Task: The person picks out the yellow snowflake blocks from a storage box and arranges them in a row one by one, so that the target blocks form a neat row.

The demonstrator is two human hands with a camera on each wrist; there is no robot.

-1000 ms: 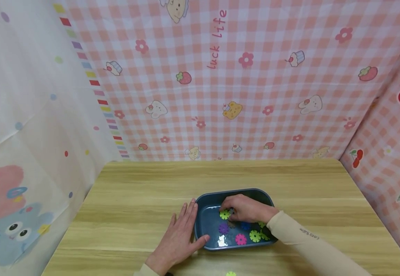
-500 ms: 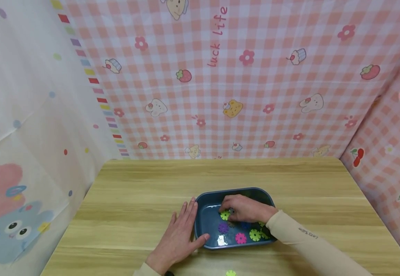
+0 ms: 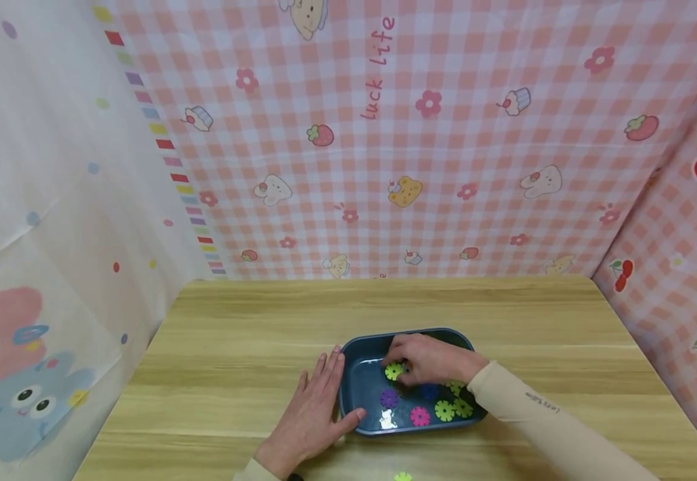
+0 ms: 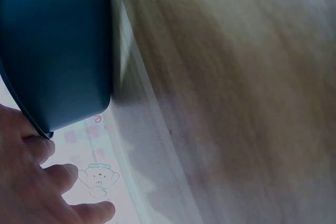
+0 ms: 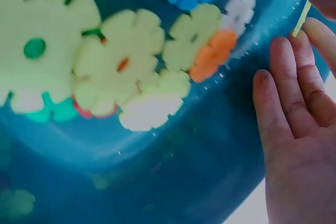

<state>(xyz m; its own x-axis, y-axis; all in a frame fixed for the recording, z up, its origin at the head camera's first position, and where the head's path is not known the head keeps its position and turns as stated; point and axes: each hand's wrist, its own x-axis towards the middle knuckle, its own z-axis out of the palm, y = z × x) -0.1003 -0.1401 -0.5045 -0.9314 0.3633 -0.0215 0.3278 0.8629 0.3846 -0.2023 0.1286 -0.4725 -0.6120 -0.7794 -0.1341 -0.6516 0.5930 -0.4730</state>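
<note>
A dark blue plastic bin (image 3: 363,382) holds several flower-shaped snowflake discs. My right hand (image 3: 429,359) is inside it, thumb and forefinger pinching a yellow-green snowflake disc (image 3: 393,371); the right wrist view shows that disc (image 5: 301,18) edge-on between the fingertips. Below the hand lie a purple disc (image 3: 389,399), a pink disc (image 3: 420,417) and yellow-green discs (image 3: 444,411); a blue disc (image 3: 429,392) is partly under the palm. My left hand (image 3: 312,407) rests at the bin's left side, its fingers extended along the rim and the thumb over the near corner.
One yellow-green disc (image 3: 403,477) lies on the wooden table (image 3: 246,354) at the near edge of view. In the right wrist view, an orange disc (image 5: 213,55) and a white disc (image 5: 239,11) lie along the bin's wall. Checked cloth (image 3: 348,167) hangs behind the table.
My right hand has lifted slightly and shifted a little right, with the yellow-green disc in its fingers. The left hand and the bin keep their places.
</note>
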